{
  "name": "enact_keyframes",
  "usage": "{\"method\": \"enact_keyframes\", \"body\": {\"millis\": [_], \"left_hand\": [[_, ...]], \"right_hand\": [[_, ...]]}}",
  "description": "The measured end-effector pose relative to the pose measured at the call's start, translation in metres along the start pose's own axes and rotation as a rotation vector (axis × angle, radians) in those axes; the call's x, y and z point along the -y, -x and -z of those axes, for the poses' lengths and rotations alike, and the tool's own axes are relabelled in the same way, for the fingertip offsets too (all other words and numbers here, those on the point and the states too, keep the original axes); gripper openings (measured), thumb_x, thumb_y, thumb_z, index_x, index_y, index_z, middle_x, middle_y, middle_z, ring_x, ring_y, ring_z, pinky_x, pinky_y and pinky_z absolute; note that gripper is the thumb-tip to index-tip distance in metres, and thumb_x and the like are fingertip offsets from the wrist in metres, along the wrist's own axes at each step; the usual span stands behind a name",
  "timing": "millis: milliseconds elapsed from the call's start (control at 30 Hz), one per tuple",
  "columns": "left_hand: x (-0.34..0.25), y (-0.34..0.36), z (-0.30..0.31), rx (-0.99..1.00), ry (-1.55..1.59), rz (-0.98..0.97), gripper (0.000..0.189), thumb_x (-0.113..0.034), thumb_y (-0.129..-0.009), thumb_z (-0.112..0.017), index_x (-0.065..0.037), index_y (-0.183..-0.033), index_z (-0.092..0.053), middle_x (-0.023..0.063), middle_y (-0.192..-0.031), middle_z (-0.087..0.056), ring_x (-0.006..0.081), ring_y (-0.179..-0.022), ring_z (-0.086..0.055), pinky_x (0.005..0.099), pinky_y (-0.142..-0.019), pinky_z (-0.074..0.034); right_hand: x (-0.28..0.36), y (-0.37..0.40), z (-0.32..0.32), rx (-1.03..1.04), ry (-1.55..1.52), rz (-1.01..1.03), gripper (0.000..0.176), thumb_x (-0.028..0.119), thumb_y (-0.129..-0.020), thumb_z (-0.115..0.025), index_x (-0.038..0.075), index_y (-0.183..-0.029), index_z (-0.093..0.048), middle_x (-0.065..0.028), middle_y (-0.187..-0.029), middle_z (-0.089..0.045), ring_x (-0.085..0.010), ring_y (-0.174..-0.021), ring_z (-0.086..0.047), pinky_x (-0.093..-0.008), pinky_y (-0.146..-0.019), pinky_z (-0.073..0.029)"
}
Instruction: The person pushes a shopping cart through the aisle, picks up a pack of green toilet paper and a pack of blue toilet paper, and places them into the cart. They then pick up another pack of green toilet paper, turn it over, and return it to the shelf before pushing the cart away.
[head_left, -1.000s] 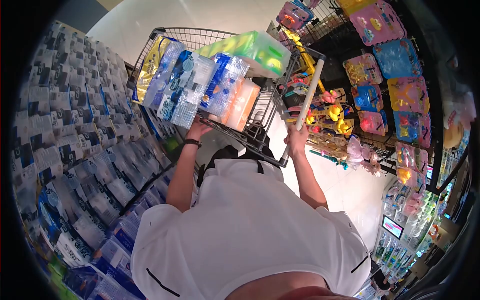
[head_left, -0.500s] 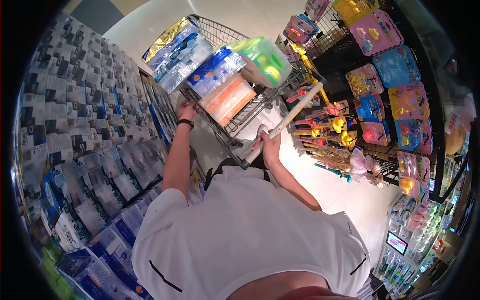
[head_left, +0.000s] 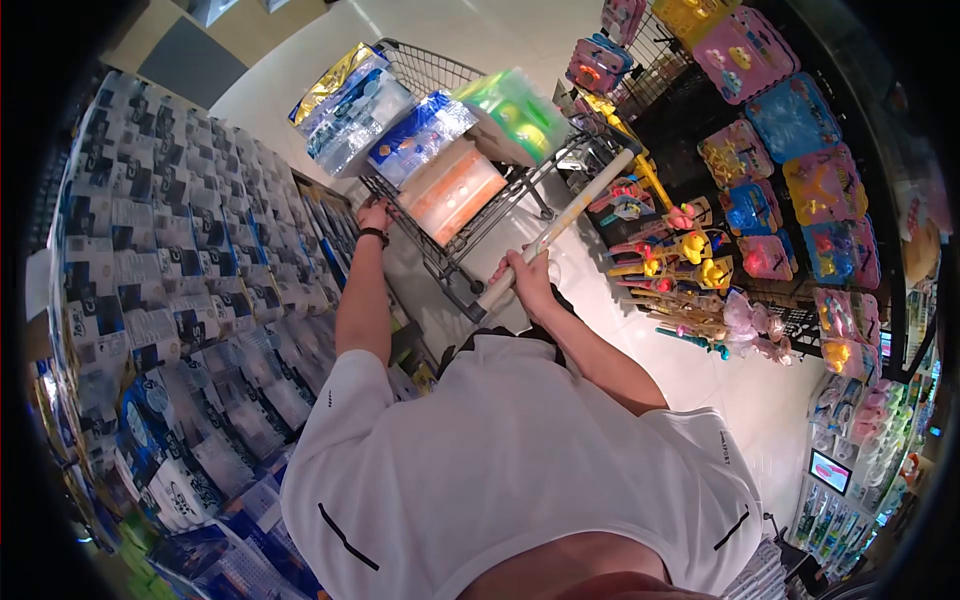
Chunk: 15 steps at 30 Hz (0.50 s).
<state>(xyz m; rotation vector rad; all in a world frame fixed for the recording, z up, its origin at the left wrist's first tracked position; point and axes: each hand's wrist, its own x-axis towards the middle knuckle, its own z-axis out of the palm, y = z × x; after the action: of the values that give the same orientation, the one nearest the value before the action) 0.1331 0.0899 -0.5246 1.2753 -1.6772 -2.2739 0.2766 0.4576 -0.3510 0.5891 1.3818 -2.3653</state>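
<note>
A metal shopping cart (head_left: pixel 462 262) stands tilted across the view in front of me. My right hand (head_left: pixel 524 275) is wrapped around its pale handle bar (head_left: pixel 580 207), near the lower end. At the cart's left side, my left hand (head_left: pixel 374 217), with a dark wristband, is closed at the wire rim; its fingertips are partly hidden. On the cart lie a pack with orange print (head_left: pixel 457 192), a blue and white pack (head_left: pixel 422 137), a green clear-wrapped pack (head_left: pixel 515 118), and a gold, blue and white pack (head_left: pixel 350 110).
Stacked packs in clear and blue wrapping (head_left: pixel 170 260) fill the shelf close on my left. To the right, a black rack (head_left: pixel 660 120) holds carded toys (head_left: pixel 795 115) and yellow figures on sticks (head_left: pixel 690 247) that jut toward the cart. Light floor tiles (head_left: pixel 600 350) show between. A small screen (head_left: pixel 829 472) sits farther right.
The toy rack has slid rightward in view and more floor and wall show at the top left. Both hands keep their places at the cart; the right hand and handle shifted slightly left.
</note>
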Motion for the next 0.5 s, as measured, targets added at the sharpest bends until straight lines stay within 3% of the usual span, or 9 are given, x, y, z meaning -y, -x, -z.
{"method": "enact_keyframes", "body": {"millis": [133, 400, 500], "left_hand": [[-0.021, 0.004, -0.009, 0.01, -0.095, -0.03, 0.05, 0.004, -0.099, -0.055, 0.005, -0.147, -0.04, 0.0157, -0.105, -0.063, 0.0224, -0.073, -0.063, 0.0423, -0.059, -0.06], [-0.033, -0.034, -0.007, -0.039, -0.112, -0.021, 0.054, 0.001, -0.098, -0.059, 0.006, -0.148, -0.039, 0.0152, -0.106, -0.062, 0.023, -0.077, -0.066, 0.0424, -0.063, -0.063], [-0.026, -0.051, -0.008, -0.11, -0.024, -0.098, 0.035, -0.008, -0.101, -0.061, 0.004, -0.131, -0.048, 0.0123, -0.084, -0.066, 0.0252, -0.067, -0.069, 0.0321, -0.05, -0.053]], "right_hand": [[0.006, -0.027, -0.003, 0.057, 0.013, 0.013, 0.039, 0.006, -0.1, -0.055, 0.005, -0.124, -0.024, -0.0177, -0.093, -0.056, -0.0284, -0.071, -0.066, -0.0462, -0.064, -0.062], [0.029, -0.091, -0.01, 0.11, 0.003, -0.033, 0.042, 0.005, -0.099, -0.054, 0.005, -0.127, -0.024, -0.0164, -0.091, -0.057, -0.0276, -0.069, -0.065, -0.0454, -0.065, -0.062], [0.042, -0.12, -0.011, 0.167, 0.035, -0.026, 0.048, 0.003, -0.096, -0.054, 0.002, -0.133, -0.022, -0.0152, -0.087, -0.057, -0.0262, -0.065, -0.065, -0.0424, -0.061, -0.061]]}}
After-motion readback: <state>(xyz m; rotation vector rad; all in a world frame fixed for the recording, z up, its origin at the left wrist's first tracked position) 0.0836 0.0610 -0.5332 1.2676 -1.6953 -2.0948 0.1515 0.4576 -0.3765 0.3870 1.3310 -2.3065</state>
